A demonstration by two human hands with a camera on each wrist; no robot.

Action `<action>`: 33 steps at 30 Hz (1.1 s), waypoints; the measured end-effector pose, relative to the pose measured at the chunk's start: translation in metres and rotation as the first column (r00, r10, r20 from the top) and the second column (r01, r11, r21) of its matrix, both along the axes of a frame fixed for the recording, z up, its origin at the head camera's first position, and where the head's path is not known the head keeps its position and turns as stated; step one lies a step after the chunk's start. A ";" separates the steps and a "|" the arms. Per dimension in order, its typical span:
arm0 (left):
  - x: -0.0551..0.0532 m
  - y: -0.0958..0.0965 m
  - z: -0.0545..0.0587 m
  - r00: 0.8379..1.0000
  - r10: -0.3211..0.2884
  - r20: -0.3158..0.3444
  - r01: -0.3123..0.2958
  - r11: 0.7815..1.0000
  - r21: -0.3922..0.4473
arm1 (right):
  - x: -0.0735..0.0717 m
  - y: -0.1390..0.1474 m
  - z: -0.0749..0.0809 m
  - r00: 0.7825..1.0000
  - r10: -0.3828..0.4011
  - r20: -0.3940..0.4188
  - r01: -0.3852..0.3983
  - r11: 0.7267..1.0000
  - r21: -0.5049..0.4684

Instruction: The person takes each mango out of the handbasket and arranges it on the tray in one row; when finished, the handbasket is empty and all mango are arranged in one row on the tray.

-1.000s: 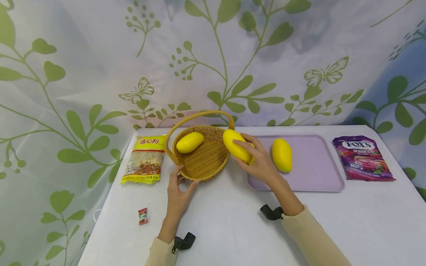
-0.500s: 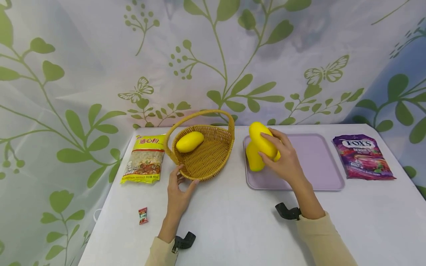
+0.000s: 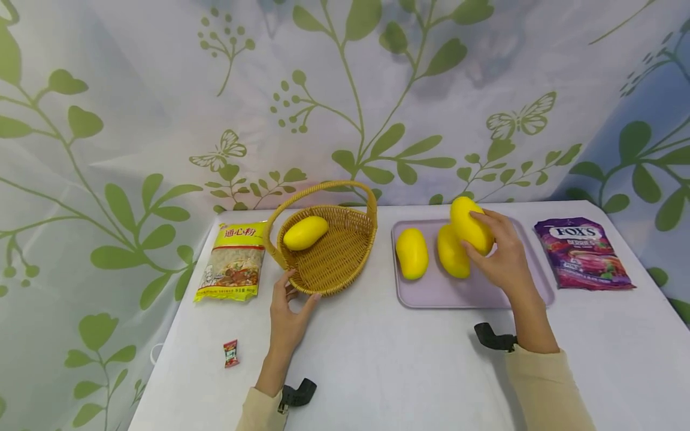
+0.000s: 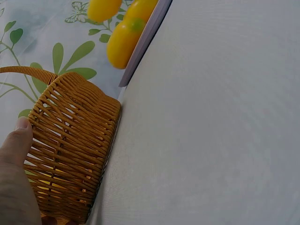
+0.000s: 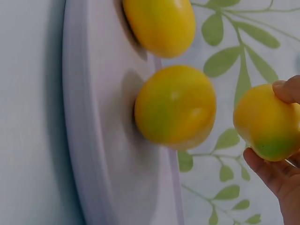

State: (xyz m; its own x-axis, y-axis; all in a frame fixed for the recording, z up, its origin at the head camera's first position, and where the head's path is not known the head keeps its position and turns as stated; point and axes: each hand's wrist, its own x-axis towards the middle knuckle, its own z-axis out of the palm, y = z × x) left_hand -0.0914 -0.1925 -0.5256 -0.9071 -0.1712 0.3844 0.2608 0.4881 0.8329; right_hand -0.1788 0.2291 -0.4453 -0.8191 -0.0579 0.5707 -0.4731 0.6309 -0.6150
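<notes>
Left hand [image 3: 287,320] grips the basket's [image 3: 329,254] near edge while the right hand [image 3: 504,251] holds 1 raised mango [image 3: 470,224] above the tray [image 3: 431,293], where slipping smooth skin could drop it onto a resting mango [image 3: 451,254].

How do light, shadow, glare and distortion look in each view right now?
Head: bright, even light; the purple bag has legible large lettering. Left wrist: duller, the table greyish, the basket fairly crisp. Right wrist: the middle mango shows faint glare, with soft shadow beside it; the tray has a bowed edge, probably lens distortion.
</notes>
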 end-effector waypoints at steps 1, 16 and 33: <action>0.000 0.000 0.000 1.000 0.000 -0.003 0.000 1.000 -0.001 | 0.000 0.004 -0.001 1.000 -0.009 0.022 0.009 1.000 0.003; 0.000 -0.001 -0.001 1.000 0.005 -0.025 -0.005 1.000 -0.022 | -0.002 0.036 -0.022 0.966 -0.033 0.256 0.016 0.998 0.068; -0.001 -0.001 -0.002 1.000 0.010 0.005 -0.010 1.000 -0.007 | 0.000 0.049 -0.028 0.906 -0.008 0.423 -0.057 0.988 0.141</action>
